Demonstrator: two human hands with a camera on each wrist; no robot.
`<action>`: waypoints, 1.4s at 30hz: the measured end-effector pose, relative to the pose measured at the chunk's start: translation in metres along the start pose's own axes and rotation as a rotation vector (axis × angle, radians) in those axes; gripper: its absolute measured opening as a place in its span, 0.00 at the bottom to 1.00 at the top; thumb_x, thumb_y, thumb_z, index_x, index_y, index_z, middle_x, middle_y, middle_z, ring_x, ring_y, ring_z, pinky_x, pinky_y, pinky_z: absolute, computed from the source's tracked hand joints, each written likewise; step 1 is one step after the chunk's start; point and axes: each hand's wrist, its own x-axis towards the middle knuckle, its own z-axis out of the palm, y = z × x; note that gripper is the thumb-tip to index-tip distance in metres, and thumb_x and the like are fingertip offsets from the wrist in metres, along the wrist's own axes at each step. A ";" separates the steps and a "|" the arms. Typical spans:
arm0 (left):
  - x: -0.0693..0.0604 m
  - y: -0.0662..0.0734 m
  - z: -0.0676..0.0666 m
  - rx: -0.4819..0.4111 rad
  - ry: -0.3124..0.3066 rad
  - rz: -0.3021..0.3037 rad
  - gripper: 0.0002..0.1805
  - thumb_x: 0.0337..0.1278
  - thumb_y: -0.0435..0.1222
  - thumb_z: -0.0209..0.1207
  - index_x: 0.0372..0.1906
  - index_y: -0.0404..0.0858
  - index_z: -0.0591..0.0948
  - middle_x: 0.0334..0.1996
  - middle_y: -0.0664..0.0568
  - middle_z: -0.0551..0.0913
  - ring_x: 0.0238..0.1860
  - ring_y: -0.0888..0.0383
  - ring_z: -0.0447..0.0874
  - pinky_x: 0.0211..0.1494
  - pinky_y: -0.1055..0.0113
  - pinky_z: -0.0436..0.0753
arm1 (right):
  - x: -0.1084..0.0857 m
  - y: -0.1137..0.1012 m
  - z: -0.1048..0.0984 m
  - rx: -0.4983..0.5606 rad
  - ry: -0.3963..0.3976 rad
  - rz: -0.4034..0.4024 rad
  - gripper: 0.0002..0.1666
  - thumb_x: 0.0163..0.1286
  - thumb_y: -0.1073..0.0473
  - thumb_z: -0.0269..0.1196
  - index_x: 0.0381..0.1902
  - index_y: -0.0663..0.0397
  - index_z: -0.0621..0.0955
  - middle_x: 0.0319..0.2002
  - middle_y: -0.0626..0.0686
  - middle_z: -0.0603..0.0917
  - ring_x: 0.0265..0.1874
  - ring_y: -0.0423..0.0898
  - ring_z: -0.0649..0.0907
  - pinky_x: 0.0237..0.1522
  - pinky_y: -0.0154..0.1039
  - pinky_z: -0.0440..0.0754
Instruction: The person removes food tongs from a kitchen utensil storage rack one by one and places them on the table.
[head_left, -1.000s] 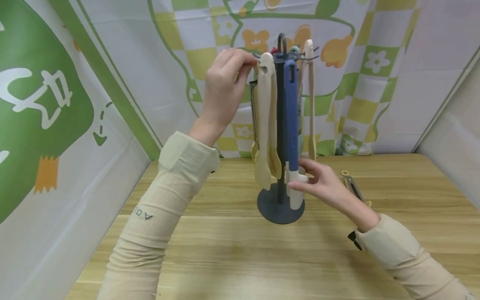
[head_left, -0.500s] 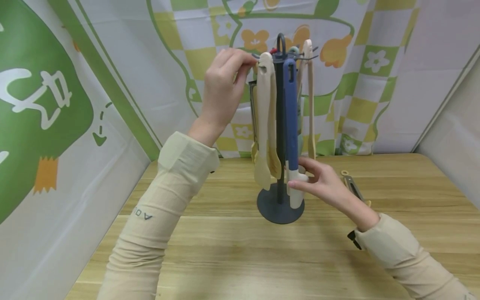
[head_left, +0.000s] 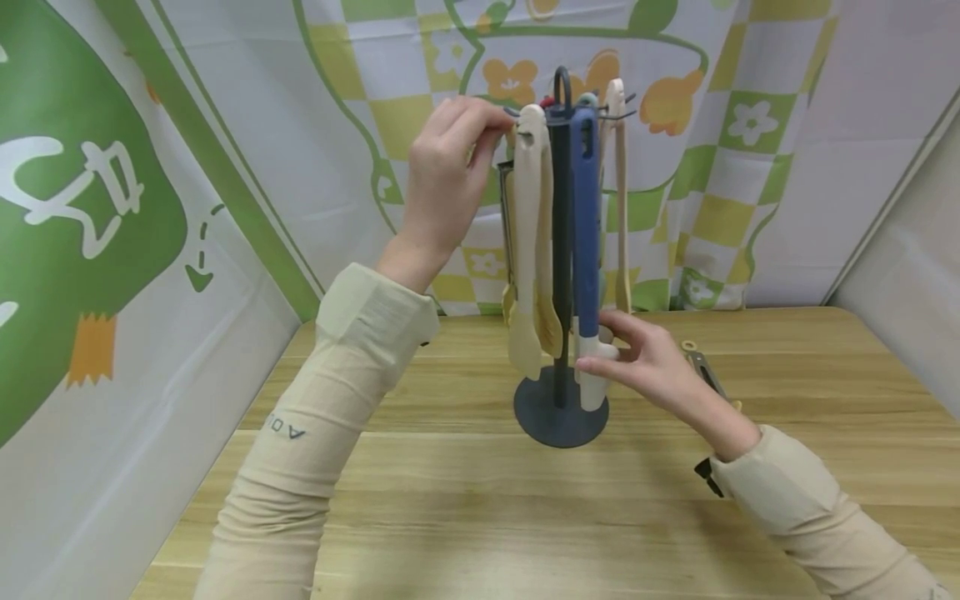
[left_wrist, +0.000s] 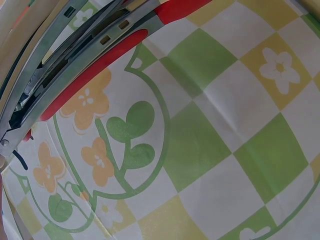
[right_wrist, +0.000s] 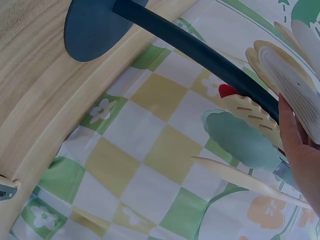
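A dark rack (head_left: 562, 417) with hooks at its top stands on the wooden table, several utensils around its pole. In the head view the left hand (head_left: 452, 171) is at hook height, fingertips pinched at the top beside the cream tongs (head_left: 528, 200); what they pinch is hidden. Upright in front of the pole are blue-handled tongs (head_left: 586, 225), their top end close to the hooks. Thumb and fingers of the right hand (head_left: 660, 367) grip their whitish lower end. In the right wrist view the right hand (right_wrist: 302, 150) is around a ribbed white head (right_wrist: 295, 85).
Tongs with a grey metal body (head_left: 705, 372) lie on the table (head_left: 480, 517) right of the rack, partly behind the right wrist. Wooden tongs (head_left: 622, 208) hang at the rack's right side. In the left wrist view, red-and-metal tongs (left_wrist: 95, 70) show. Patterned cloth (head_left: 720, 200) stands behind.
The blue-handled tongs have risen slightly and shifted a little right at the top, with the right hand still gripping their lower end. The left hand has hardly moved.
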 end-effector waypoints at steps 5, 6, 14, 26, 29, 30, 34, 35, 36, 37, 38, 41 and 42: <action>0.000 0.000 0.000 -0.001 -0.006 -0.001 0.10 0.62 0.29 0.51 0.31 0.27 0.80 0.32 0.42 0.82 0.36 0.51 0.76 0.44 0.70 0.74 | -0.001 0.000 -0.001 -0.008 0.007 -0.012 0.37 0.58 0.59 0.65 0.63 0.63 0.65 0.62 0.61 0.68 0.60 0.53 0.68 0.52 0.47 0.75; 0.000 0.000 0.000 -0.001 -0.006 -0.001 0.10 0.62 0.29 0.51 0.31 0.27 0.80 0.32 0.42 0.81 0.36 0.51 0.76 0.44 0.70 0.74 | -0.001 0.000 -0.002 -0.014 0.007 -0.012 0.37 0.58 0.58 0.65 0.63 0.62 0.65 0.62 0.61 0.68 0.60 0.52 0.69 0.51 0.46 0.76; 0.000 -0.001 0.000 -0.014 0.000 -0.008 0.09 0.61 0.29 0.51 0.31 0.28 0.80 0.31 0.43 0.82 0.36 0.51 0.76 0.44 0.70 0.74 | -0.007 0.000 -0.005 0.002 0.002 -0.024 0.34 0.59 0.58 0.65 0.62 0.57 0.68 0.60 0.56 0.71 0.52 0.49 0.76 0.44 0.37 0.80; 0.000 -0.002 0.001 0.001 0.003 0.010 0.10 0.62 0.29 0.51 0.31 0.27 0.80 0.31 0.42 0.81 0.36 0.51 0.76 0.44 0.70 0.74 | -0.019 0.013 -0.013 -0.062 0.052 -0.021 0.30 0.57 0.58 0.66 0.57 0.59 0.72 0.53 0.58 0.76 0.43 0.38 0.80 0.41 0.33 0.80; 0.000 -0.002 0.001 0.004 0.004 0.011 0.10 0.62 0.29 0.51 0.31 0.27 0.80 0.31 0.42 0.81 0.36 0.51 0.76 0.44 0.70 0.74 | -0.020 0.017 -0.015 -0.080 0.059 -0.023 0.29 0.58 0.57 0.66 0.56 0.58 0.72 0.52 0.57 0.77 0.43 0.36 0.79 0.42 0.32 0.80; 0.000 -0.002 0.001 0.005 0.004 0.011 0.10 0.62 0.29 0.51 0.31 0.27 0.80 0.31 0.42 0.82 0.36 0.51 0.76 0.44 0.70 0.74 | -0.021 0.018 -0.016 -0.084 0.060 -0.017 0.29 0.58 0.57 0.66 0.56 0.58 0.73 0.52 0.56 0.77 0.44 0.36 0.79 0.43 0.31 0.80; 0.000 -0.002 0.001 0.007 0.004 0.010 0.10 0.62 0.29 0.51 0.31 0.28 0.80 0.31 0.42 0.82 0.36 0.51 0.76 0.44 0.70 0.74 | -0.024 0.020 -0.019 -0.082 0.069 -0.001 0.27 0.58 0.56 0.66 0.55 0.58 0.73 0.50 0.55 0.78 0.45 0.36 0.78 0.44 0.30 0.79; 0.000 -0.002 0.001 0.007 0.004 0.011 0.10 0.62 0.29 0.51 0.31 0.28 0.80 0.31 0.42 0.82 0.36 0.51 0.76 0.44 0.70 0.74 | -0.024 0.020 -0.019 -0.079 0.073 -0.001 0.27 0.58 0.57 0.66 0.54 0.59 0.73 0.50 0.55 0.79 0.44 0.36 0.78 0.44 0.30 0.79; 0.000 -0.002 0.001 0.007 0.005 0.011 0.10 0.62 0.29 0.51 0.31 0.28 0.80 0.31 0.42 0.82 0.36 0.51 0.76 0.44 0.70 0.74 | -0.025 0.021 -0.020 -0.081 0.079 0.002 0.27 0.57 0.57 0.66 0.54 0.59 0.73 0.50 0.56 0.79 0.45 0.35 0.77 0.44 0.30 0.79; 0.000 -0.002 0.001 0.010 0.005 0.013 0.10 0.62 0.29 0.51 0.31 0.28 0.80 0.31 0.42 0.82 0.36 0.51 0.76 0.44 0.70 0.74 | -0.025 0.021 -0.020 -0.078 0.084 0.003 0.27 0.57 0.58 0.66 0.53 0.60 0.73 0.50 0.57 0.79 0.44 0.35 0.77 0.44 0.30 0.79; 0.000 -0.002 0.001 0.008 0.006 0.013 0.10 0.62 0.29 0.51 0.31 0.28 0.80 0.31 0.42 0.82 0.36 0.51 0.76 0.44 0.70 0.74 | -0.026 0.021 -0.021 -0.085 0.089 0.002 0.27 0.57 0.58 0.66 0.53 0.61 0.73 0.50 0.57 0.79 0.44 0.34 0.77 0.43 0.30 0.79; 0.000 -0.002 0.001 0.006 0.008 0.013 0.10 0.62 0.29 0.51 0.31 0.28 0.80 0.31 0.42 0.82 0.36 0.51 0.76 0.44 0.70 0.74 | -0.028 0.023 -0.024 -0.096 0.099 0.007 0.27 0.57 0.58 0.66 0.53 0.61 0.73 0.50 0.59 0.78 0.43 0.32 0.77 0.43 0.29 0.79; 0.000 -0.002 0.001 0.002 0.008 0.011 0.10 0.62 0.29 0.51 0.31 0.28 0.80 0.31 0.42 0.82 0.36 0.51 0.76 0.44 0.70 0.74 | -0.029 0.023 -0.025 -0.104 0.099 0.014 0.27 0.57 0.57 0.66 0.54 0.61 0.73 0.51 0.59 0.78 0.43 0.31 0.77 0.43 0.29 0.79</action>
